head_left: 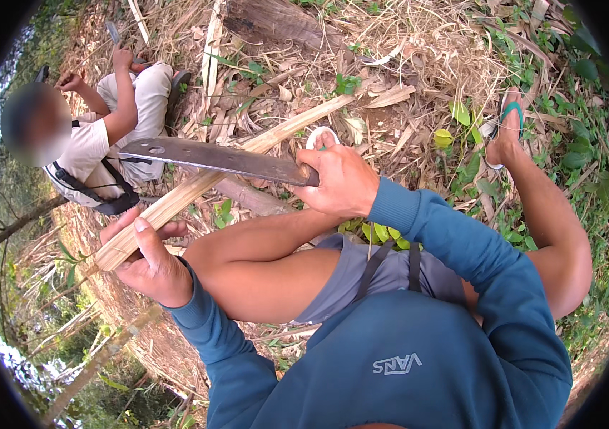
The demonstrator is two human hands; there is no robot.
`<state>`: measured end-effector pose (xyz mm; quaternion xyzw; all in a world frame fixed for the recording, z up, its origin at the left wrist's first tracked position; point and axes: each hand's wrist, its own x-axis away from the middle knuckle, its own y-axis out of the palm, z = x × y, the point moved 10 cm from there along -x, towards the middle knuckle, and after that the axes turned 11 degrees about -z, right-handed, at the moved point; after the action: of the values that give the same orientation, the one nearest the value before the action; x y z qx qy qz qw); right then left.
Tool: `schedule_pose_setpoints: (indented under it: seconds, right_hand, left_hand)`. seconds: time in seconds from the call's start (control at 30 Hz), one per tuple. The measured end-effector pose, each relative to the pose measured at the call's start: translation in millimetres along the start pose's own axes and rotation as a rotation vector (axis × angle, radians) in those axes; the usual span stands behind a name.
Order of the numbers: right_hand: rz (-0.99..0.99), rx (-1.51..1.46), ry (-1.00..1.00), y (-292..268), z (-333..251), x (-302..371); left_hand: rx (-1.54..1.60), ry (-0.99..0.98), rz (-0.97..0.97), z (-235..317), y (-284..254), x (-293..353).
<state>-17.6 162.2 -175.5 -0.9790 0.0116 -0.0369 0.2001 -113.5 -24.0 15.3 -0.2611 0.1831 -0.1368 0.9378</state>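
right hand (340, 182) wrapped round the handle of the machete (226, 159); blade looks stiff, front-heavy. left hand (153, 266) clamped on the near end of the pale split strip (169, 209), thumb uppermost. strip slants beneath the blade, contact unclear; probably light, springy, splintery: hold by smooth faces, clear of the edge.

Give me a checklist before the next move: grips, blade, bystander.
1. Left hand grips wooden strip: ok.
2. Right hand holds large knife at its handle end: ok.
3. Left thumb off the blade: ok.
4. Blade touching strip: cannot tell; it crosses the strip in view.
5. Co-worker safely distant: cannot tell; depth unclear.
6. Thigh covered: not ok, bare.
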Motion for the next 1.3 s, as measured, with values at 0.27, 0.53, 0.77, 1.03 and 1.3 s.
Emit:
schedule_pose_setpoints:
  seconds: [0.27, 0.53, 0.77, 1.03, 1.3]
  right_hand:
    - [-0.006, -0.107, 0.144, -13.2, 33.4, -7.1]
    - [0.011, -0.074, -0.084, -9.5, -4.4, -1.2]
    - [0.016, -0.100, 0.033, -18.4, 23.5, 3.9]
    - [0.041, -0.163, 0.104, -20.0, 40.4, 1.9]
    - [0.104, -0.081, -0.071, -17.6, 11.3, 13.7]
  left_hand:
    - [0.025, 0.006, 0.020, 10.0, 6.3, 0.1]
    - [-0.009, 0.055, 0.045, 16.0, 9.0, 3.9]
    - [0.006, 0.081, 0.054, 21.7, 14.5, 5.7]
    - [-0.037, 0.103, 0.007, 25.5, 12.9, -6.6]
    - [0.000, 0.044, -0.037, 28.7, 23.0, -1.4]
